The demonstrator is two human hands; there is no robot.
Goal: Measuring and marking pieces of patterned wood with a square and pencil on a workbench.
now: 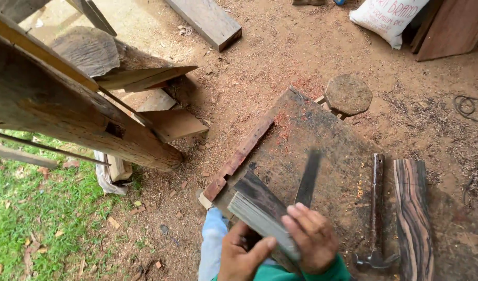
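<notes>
Both hands grip one dark striped wooden block (259,211) at the near edge of the worn dark work board (327,151): left hand (242,255) closed beneath it, right hand (314,237) wrapped over the top, probably to steady it. A claw hammer (376,213) lies right.

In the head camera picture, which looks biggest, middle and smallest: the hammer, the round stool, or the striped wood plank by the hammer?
1. Striped wood plank, longest and widest.
2. Hammer, nearly as long but thin.
3. Round stool, smallest, though it sits farther from the camera, so its place is unsure.
</notes>
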